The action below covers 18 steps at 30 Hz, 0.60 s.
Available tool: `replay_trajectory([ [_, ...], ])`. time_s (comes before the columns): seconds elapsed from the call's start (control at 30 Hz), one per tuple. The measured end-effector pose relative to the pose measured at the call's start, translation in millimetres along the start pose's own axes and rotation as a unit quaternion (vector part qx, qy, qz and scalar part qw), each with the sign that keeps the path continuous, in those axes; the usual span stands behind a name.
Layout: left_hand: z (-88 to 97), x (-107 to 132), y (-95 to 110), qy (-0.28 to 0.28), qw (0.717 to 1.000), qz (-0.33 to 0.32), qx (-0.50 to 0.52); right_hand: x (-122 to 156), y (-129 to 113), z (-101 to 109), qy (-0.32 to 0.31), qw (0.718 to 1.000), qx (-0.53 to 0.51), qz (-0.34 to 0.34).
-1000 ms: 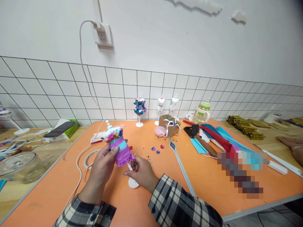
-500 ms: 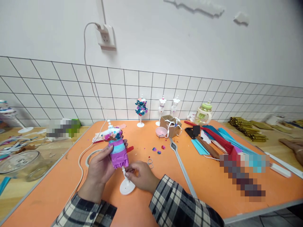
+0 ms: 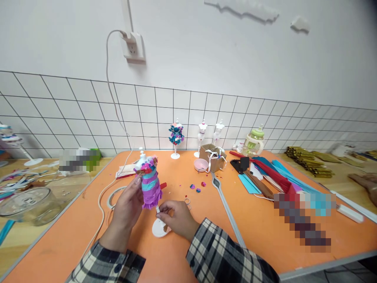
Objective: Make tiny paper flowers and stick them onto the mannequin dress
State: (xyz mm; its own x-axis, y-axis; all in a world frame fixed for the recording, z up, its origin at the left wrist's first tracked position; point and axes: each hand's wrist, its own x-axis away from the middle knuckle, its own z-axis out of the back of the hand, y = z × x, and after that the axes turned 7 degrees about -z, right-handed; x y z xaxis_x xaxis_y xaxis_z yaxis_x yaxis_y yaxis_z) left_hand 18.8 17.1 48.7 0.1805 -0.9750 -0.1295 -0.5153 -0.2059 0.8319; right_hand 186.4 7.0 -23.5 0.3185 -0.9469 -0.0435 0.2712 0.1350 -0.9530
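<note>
A small white mannequin stand wears a purple and light-blue striped paper dress (image 3: 151,188) with a fringed hem and a colourful ruffle at the bust. My left hand (image 3: 129,202) is closed around the dress from its left side. Below the hem, my right hand (image 3: 175,216) pinches the white pole of the stand. The round white base (image 3: 160,228) is tilted and shows beneath my right hand. Scissors (image 3: 187,202) lie just behind my right hand, partly hidden by it.
Several more mannequins stand at the back, one with a teal ruffled dress (image 3: 176,135). Near them are a pink bowl (image 3: 200,165), a cardboard box (image 3: 216,160) and a bottle (image 3: 253,142). Crepe paper (image 3: 273,175) lies right; a white cable (image 3: 101,196) runs left.
The mannequin has turned about its pole, showing another side of the dress and ruffle. It stands slightly further right and more upright. Both hands stay on it.
</note>
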Motion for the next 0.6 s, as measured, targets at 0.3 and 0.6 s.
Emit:
replay_trajectory([
  [0.3,-6.7,2.4,-0.3,-0.012,1.0,-0.009,0.01,-0.7,0.2,-0.6,0.02,0.999,0.035,0.01],
  [0.6,1.5,-2.3,-2.9,-0.012,0.999,-0.026,-0.022,-0.3,1.5,-0.2,0.012,0.998,0.054,0.011],
])
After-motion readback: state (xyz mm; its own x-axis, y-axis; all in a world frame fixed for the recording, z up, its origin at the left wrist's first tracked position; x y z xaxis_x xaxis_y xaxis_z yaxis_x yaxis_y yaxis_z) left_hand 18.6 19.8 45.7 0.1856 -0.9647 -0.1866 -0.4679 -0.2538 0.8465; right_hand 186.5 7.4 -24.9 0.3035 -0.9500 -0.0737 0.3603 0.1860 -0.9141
